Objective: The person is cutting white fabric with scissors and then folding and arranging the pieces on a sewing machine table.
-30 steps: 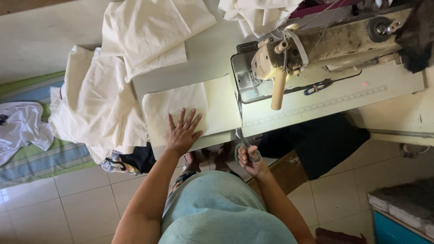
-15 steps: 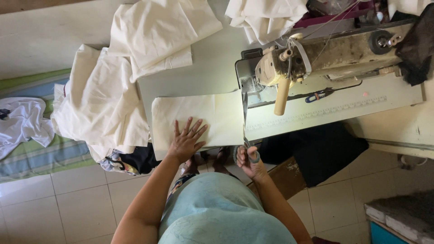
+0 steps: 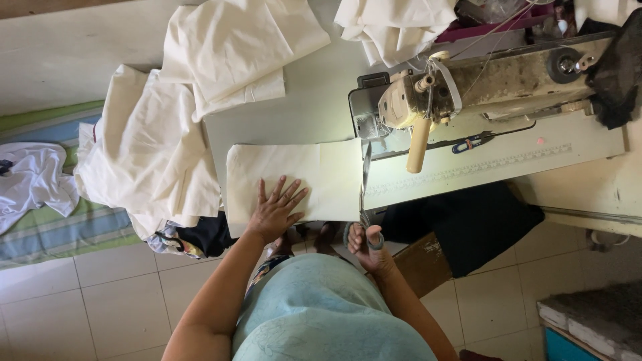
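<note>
We press our left hand [image 3: 275, 212], fingers spread, flat on the cream cloth piece [image 3: 294, 179]. Our right hand [image 3: 366, 246] grips scissors [image 3: 365, 200], maybe cutting its edge.

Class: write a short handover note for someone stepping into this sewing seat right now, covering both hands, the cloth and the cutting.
Left hand: flat, fingers spread, pressing the folded cream cloth rectangle onto the white sewing table.
Right hand: grip closed on grey-handled scissors, blades along the cloth's right edge.
Done: cloth laid flat beside the beige sewing machine.
Left: how far the edge is cut cannot be seen.
</note>
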